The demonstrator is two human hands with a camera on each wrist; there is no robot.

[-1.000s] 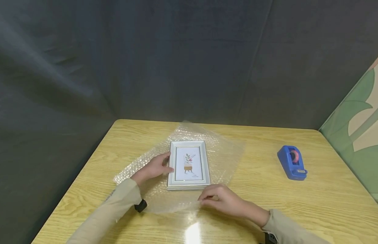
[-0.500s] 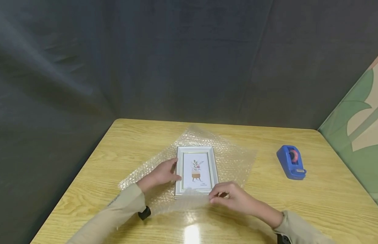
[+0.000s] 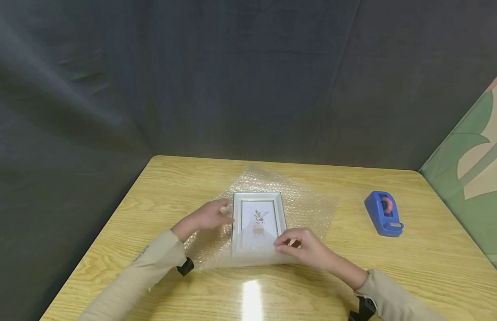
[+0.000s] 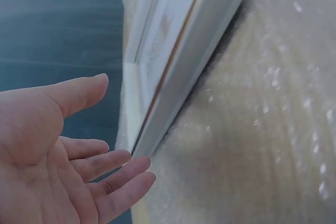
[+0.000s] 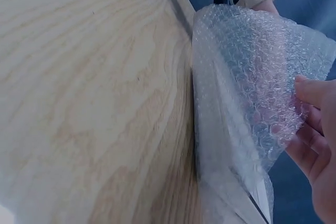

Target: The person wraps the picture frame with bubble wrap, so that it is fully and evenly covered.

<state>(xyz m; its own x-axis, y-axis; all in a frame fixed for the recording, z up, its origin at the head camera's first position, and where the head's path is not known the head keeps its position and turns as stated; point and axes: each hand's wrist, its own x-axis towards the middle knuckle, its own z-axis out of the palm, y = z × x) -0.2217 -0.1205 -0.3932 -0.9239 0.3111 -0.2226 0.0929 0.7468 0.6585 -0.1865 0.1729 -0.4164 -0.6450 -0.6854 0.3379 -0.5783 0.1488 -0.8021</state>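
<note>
A white picture frame (image 3: 237, 209) with a potted-plant print lies face up on a sheet of bubble wrap (image 3: 308, 205). My right hand (image 3: 302, 249) pinches the near edge of the wrap, which is folded up over the lower part of the picture frame. In the right wrist view the lifted bubble wrap (image 5: 252, 61) sits between thumb and fingers. My left hand (image 3: 206, 218) is at the picture frame's left side. Its fingers are spread and relaxed in the left wrist view, close to the picture frame's side (image 4: 178, 82); whether they touch it I cannot tell.
On the right of the wooden table (image 3: 336, 276) stands a blue tape dispenser (image 3: 384, 214) with a pink roll. Dark cloth (image 3: 248, 80) hangs behind and to the left. A panel with a leaf pattern (image 3: 473, 178) borders the right side.
The picture frame and wrap have shifted slightly right and nearer. My right hand has lifted the wrap's near edge and folded it over the picture frame. My left hand has loosened from the picture frame's side.
</note>
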